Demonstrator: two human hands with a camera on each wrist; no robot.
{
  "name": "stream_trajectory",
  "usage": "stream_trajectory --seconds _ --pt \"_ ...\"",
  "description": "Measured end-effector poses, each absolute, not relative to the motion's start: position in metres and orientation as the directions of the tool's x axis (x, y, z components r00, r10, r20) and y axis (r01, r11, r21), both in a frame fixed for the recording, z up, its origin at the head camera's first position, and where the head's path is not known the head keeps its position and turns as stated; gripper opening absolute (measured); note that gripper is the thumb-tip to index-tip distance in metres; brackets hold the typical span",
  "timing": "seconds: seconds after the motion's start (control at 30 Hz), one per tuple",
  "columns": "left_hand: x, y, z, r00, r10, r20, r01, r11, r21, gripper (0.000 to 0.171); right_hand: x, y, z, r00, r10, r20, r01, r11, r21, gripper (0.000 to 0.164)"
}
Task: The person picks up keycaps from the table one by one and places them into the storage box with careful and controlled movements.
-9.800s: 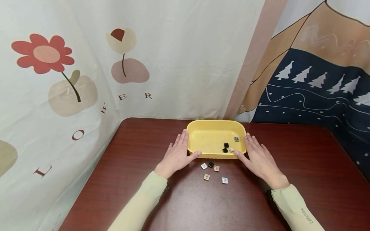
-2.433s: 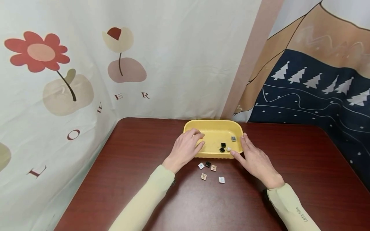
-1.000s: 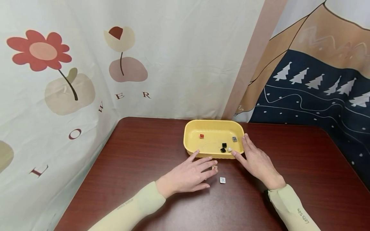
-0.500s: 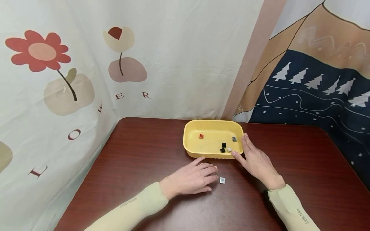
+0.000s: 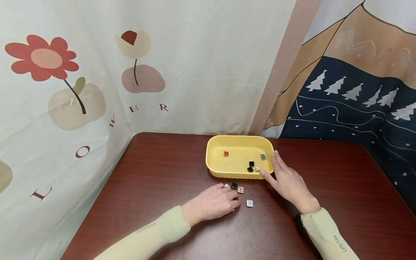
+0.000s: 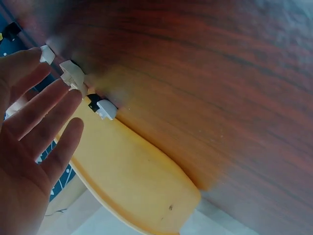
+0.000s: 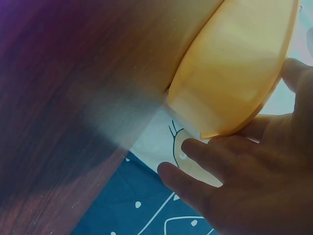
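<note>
My left hand point(image 5: 214, 203) is low over the table, its fingers bent slightly down at a loose group of small keycaps. In the left wrist view the fingertips are close to a beige keycap point(image 6: 72, 73); whether they touch it cannot be seen. A black keycap point(image 5: 234, 185), another beige keycap point(image 5: 240, 190) and a partly covered white keycap point(image 5: 226, 186) lie just beyond the hand. A second white keycap point(image 5: 249, 203) is to its right. My right hand point(image 5: 292, 184) rests against the right end of a yellow tray point(image 5: 238, 175), thumb at its front rim.
Inside the tray, a red keycap point(image 5: 226, 154) is at the left. A grey keycap point(image 5: 263, 157), two black ones point(image 5: 251, 164) and a small white piece point(image 5: 258, 169) are at the right. Printed curtains point(image 5: 208, 72) hang behind the brown table point(image 5: 162, 162).
A red keycap has appeared in the tray, where my left hand was earlier. That hand has come back to the loose keycaps, and its spread fingers have drawn in. The right hand stays put.
</note>
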State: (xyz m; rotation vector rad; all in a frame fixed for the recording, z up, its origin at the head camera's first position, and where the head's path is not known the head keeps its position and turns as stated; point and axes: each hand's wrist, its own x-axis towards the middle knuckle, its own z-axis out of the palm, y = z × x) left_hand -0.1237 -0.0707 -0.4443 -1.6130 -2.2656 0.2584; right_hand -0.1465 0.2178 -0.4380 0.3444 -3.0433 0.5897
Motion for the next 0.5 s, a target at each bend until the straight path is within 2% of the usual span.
stream_trajectory --seconds 0.13,0.3,0.5 --pt "-0.1224 -0.0725 -0.4451 -0.289 0.949 0.124 0.876 0.314 -0.366 0.011 -0.1461 0.2177 -0.4379 -0.975 -0.212 0.065 -0.221 0.904 -0.367 0.090" --pt "-0.1224 -0.0739 -0.4459 -0.282 0.951 0.127 0.881 0.309 -0.358 0.009 -0.1463 0.2177 -0.4382 -0.975 -0.212 0.066 -0.221 0.903 -0.368 0.090" --pt "-0.1227 -0.0754 -0.4452 -0.306 0.947 0.101 0.879 0.322 -0.352 0.009 -0.1466 0.2174 -0.4385 -0.976 -0.209 0.065 -0.218 0.903 -0.370 0.089"
